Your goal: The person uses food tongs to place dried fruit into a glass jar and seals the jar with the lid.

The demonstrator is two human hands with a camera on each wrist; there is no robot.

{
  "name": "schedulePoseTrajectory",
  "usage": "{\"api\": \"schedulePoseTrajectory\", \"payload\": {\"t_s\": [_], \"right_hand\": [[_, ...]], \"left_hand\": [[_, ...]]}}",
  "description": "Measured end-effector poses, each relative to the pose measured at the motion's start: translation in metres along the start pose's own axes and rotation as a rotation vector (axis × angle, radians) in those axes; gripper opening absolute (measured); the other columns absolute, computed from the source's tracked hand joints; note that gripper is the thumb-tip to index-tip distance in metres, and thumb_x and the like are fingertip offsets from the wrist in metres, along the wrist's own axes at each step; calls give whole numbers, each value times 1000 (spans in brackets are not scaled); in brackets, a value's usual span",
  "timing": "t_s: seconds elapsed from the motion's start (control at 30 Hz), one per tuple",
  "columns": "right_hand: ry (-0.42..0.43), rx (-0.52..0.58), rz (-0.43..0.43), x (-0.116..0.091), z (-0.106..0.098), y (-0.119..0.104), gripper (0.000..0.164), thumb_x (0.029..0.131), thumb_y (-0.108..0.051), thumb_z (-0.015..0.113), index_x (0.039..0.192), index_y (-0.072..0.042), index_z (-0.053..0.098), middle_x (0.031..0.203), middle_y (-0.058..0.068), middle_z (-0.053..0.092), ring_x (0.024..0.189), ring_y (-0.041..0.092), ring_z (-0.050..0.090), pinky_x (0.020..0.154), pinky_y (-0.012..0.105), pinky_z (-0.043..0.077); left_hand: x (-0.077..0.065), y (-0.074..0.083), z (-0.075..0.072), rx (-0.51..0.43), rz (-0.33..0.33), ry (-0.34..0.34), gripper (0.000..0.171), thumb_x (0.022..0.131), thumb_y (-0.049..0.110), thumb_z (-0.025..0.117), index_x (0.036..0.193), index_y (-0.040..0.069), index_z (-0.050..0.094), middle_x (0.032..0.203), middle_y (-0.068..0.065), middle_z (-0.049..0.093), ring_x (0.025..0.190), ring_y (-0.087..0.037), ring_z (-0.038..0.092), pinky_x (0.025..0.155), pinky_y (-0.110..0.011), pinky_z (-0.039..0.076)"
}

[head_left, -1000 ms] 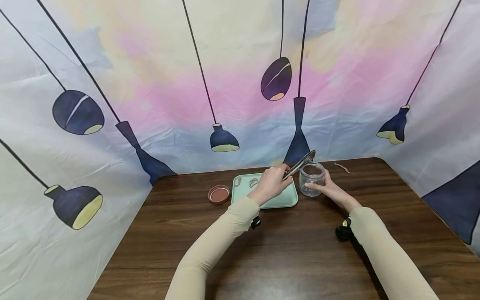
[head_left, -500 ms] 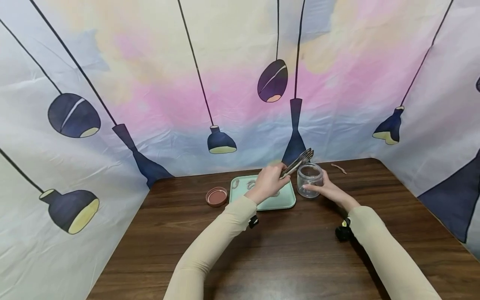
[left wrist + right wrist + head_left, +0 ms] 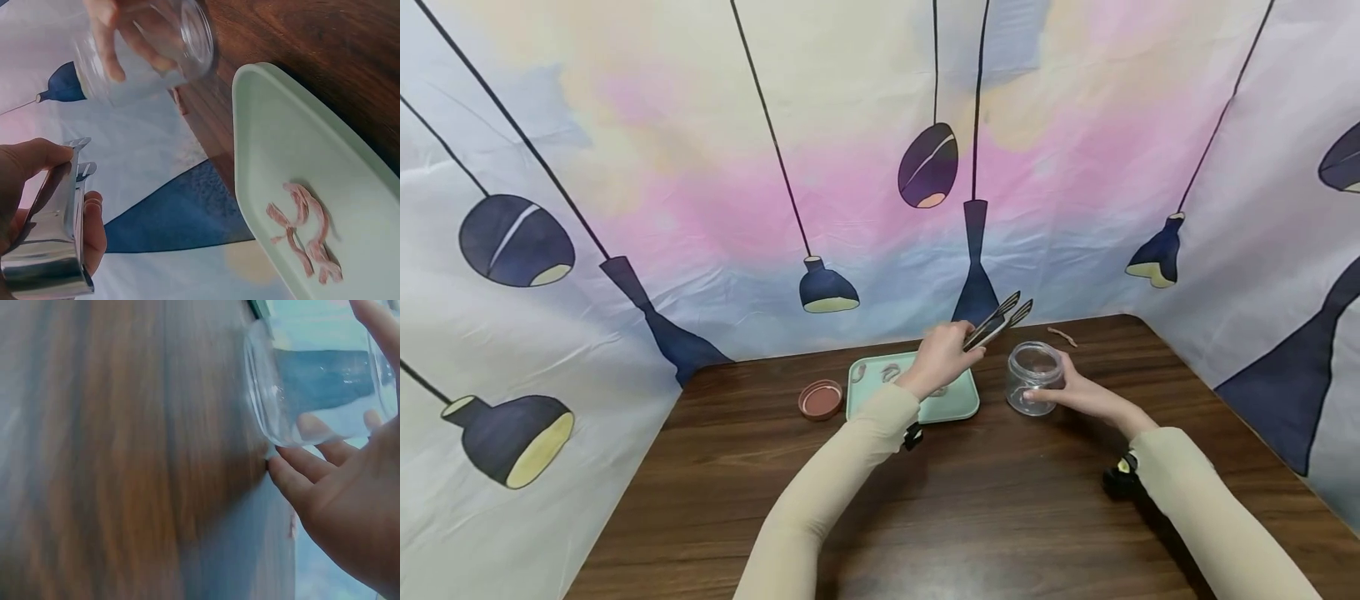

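Observation:
My left hand (image 3: 942, 360) grips metal tongs (image 3: 994, 323) above the pale green tray (image 3: 961, 406); their tips point away from me and stand apart, with nothing between them. Pinkish strips like raw meat (image 3: 320, 232) lie on the tray in the left wrist view, some partly hidden by my left hand in the head view. To the right of the tray, my right hand (image 3: 1084, 397) holds a clear, lidless jar (image 3: 1019, 382) upright, thumb and fingers around its side. In the right wrist view the jar's base (image 3: 259, 394) is close to the wooden tabletop.
A reddish-brown round lid (image 3: 820, 400) lies left of the tray. One thin strip (image 3: 1062, 337) lies on the table (image 3: 985, 508) near its back edge, beyond the jar. A patterned cloth (image 3: 865, 167) with painted lamps hangs right behind the table.
My right hand has moved the jar rightward and toward me, widening its gap from the tray. The tongs' tips have spread apart and are no longer over the jar's mouth. The head view has turned right.

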State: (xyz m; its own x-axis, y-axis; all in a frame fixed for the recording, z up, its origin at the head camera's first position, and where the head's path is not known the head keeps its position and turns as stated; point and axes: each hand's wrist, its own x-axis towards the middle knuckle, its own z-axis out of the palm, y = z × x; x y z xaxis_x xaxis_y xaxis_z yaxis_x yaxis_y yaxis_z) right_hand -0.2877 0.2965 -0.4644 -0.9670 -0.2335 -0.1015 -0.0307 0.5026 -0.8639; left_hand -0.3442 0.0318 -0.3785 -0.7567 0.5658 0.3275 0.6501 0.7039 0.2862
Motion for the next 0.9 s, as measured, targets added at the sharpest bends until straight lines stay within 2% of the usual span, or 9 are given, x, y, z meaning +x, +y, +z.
{"api": "schedulePoseTrajectory", "payload": {"t_s": [0.1,0.23,0.37,0.47,0.57,0.67,0.9], "right_hand": [[-8,-10,11,-13,-6,4,114,92,-41,73,158,-9,-14,153,34,21,144,53,16,107,70,25],[-10,-16,4,-26,-13,8,112,92,-39,74,159,-10,-11,154,32,25,144,51,21,106,69,27],[-19,-8,-14,-35,-16,12,108,92,-37,74,158,-10,-8,155,29,31,144,49,28,105,67,32],[-33,-7,-24,-39,-17,14,106,94,-35,73,157,-9,-7,156,29,31,142,49,30,103,65,35],[-39,-2,-40,-41,-19,15,103,94,-33,72,157,-8,-6,156,29,31,141,49,33,102,64,37],[-35,5,-38,-42,-19,14,102,94,-33,72,156,-9,-4,156,28,31,141,48,33,102,63,37],[-44,2,-6,-42,-19,14,104,93,-34,73,156,-9,-4,154,28,32,142,47,31,103,63,36]], "left_hand": [[8,4,5,5,4,-25,36,99,31,67,123,4,67,100,-7,71,64,-10,58,65,-26,48],[21,7,15,0,13,-62,38,100,31,66,125,3,66,100,-8,70,58,-9,57,63,-25,48],[35,12,29,17,8,-99,39,100,32,66,127,3,65,102,-7,69,59,-9,57,63,-25,48],[44,18,40,40,-1,-130,32,100,31,66,117,5,68,94,-5,67,60,-10,56,60,-26,47],[53,23,50,50,-2,-155,22,100,30,66,97,7,67,79,-3,60,56,-12,53,56,-26,43],[60,28,59,53,-20,-169,27,99,31,67,83,11,60,71,-2,54,53,-13,51,53,-26,40],[71,41,77,76,-50,-191,28,96,39,71,84,15,63,70,1,57,55,-11,56,53,-26,44]]}}
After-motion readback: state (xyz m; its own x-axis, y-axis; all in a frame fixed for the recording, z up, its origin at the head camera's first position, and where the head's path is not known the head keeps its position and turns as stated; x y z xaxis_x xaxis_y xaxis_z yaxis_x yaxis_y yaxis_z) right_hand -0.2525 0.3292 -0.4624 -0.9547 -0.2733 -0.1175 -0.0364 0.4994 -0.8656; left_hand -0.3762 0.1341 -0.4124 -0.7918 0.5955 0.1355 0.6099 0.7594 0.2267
